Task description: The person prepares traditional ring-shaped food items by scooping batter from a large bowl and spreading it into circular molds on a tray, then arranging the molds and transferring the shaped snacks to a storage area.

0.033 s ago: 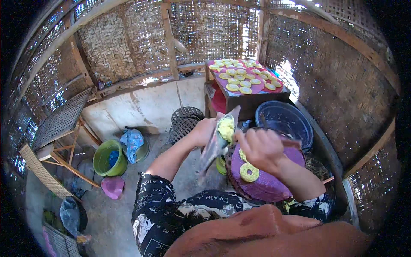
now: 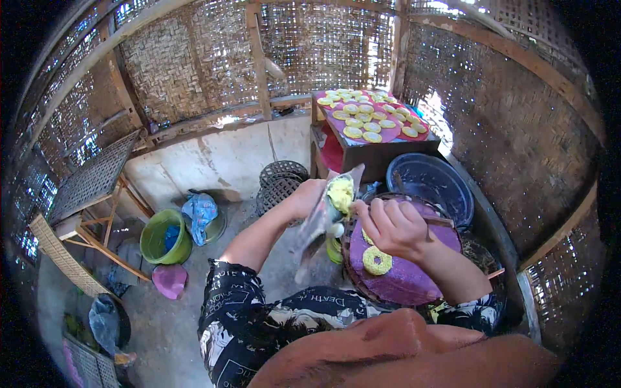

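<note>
My left hand is closed on the upper side of a greyish, sheet-like holder with pointed corners, tilted in front of me. Soft yellow dough sits in its open top; a small white knob shows below. My right hand is curled with its fingertips beside the dough. A brown strip shows by that fist; whether it is held I cannot tell. Below my right hand lies a round tray covered in a purple sheet. Yellow dough rings rest on it, one partly hidden by the hand.
Many yellow rings lie on pink sheets on a low table ahead. A dark blue tub stands right of it. Openwork baskets, a green bucket and a pink piece are at the left. Woven walls surround the room.
My right hand has shifted slightly and its fingers look sharper than before. The holder and dough stay nearly in place.
</note>
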Available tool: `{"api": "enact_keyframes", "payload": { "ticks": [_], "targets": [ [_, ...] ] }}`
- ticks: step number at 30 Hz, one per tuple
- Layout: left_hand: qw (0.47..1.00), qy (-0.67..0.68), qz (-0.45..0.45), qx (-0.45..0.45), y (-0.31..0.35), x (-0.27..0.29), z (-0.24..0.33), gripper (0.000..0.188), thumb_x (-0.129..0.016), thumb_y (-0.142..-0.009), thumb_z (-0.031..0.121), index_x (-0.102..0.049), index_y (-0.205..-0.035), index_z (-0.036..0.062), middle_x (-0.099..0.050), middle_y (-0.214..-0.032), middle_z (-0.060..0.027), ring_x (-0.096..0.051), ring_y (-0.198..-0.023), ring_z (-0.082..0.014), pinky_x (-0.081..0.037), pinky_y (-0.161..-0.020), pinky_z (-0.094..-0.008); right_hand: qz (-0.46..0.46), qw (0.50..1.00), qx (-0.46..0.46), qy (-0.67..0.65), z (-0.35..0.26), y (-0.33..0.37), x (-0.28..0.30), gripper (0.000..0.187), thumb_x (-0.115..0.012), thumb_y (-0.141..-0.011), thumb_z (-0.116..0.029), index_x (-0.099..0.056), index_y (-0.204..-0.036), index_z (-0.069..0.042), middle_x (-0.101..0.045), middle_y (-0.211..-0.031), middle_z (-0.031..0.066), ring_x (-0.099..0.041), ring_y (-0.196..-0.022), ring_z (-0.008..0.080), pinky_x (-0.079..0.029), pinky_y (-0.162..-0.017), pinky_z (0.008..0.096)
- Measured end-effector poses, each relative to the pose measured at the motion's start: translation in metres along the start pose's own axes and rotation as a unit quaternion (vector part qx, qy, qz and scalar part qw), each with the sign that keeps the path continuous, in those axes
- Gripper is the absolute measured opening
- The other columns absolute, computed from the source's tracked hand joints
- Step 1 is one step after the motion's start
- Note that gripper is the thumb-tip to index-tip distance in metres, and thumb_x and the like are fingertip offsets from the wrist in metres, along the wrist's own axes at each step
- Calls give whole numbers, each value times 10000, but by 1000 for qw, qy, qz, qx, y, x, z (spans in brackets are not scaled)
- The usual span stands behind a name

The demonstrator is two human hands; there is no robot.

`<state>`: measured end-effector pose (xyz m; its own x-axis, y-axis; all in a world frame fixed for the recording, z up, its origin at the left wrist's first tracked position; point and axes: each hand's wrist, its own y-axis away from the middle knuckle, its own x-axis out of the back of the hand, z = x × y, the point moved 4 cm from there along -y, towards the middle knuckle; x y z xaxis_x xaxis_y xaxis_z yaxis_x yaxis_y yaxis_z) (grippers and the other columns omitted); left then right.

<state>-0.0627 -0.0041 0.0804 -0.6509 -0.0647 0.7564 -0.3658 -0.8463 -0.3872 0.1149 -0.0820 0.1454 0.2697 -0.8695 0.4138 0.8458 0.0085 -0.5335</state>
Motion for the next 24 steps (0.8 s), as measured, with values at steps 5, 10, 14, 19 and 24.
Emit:
{"api": "enact_keyframes", "payload": {
  "ticks": [5, 10, 14, 19, 24],
  "targets": [
    [977, 210, -16, -28, -15, -39, -127, 359, -640, -624, 267, -575, -893, 37, -605, -823, -177, -580, -767, -333, -451, -678, -366, 138, 988, 42, 53, 27, 25, 17, 207, -634, -701, -203, -584, -872, -99, -563, -668, 17, -514, -576, 112, -318, -465, 241],
    [984, 8, 171, 46, -17, 7, -18, 436, -648, -598, 272, -547, -943, 24, -594, -849, -179, -574, -782, -335, -452, -703, -397, 177, 645, -474, -573, 33, 46, -42, 132, -580, -763, -28, -589, -894, -13, -608, -889, 83, -570, -786, 132, -447, -726, 245],
    [939, 224, 259, 45, -24, -12, -57, 417, -651, -603, 249, -552, -947, 35, -599, -850, -182, -579, -799, -324, -452, -707, -373, 152, 572, -502, -631, -9, 41, -64, 127, -616, -755, -56, -594, -869, -5, -612, -865, 71, -562, -769, 94, -441, -677, 208],
    [945, 236, 225, 6, -18, 11, -71, 398, -660, -614, 252, -566, -935, 35, -600, -874, -185, -583, -817, -318, -456, -699, -360, 145, 664, -507, -530, 14, 87, -62, 112, -646, -743, -86, -613, -808, 0, -625, -728, 61, -564, -632, 84, -451, -599, 209],
    [956, 213, 204, -4, -30, -7, -15, 342, -630, -650, 237, -574, -917, 31, -598, -875, -174, -571, -830, -315, -446, -722, -355, 162, 892, -343, -244, 23, 26, -39, 150, -648, -672, -27, -600, -814, -36, -592, -678, 88, -543, -520, 198, -409, -476, 267]
  ]
}}
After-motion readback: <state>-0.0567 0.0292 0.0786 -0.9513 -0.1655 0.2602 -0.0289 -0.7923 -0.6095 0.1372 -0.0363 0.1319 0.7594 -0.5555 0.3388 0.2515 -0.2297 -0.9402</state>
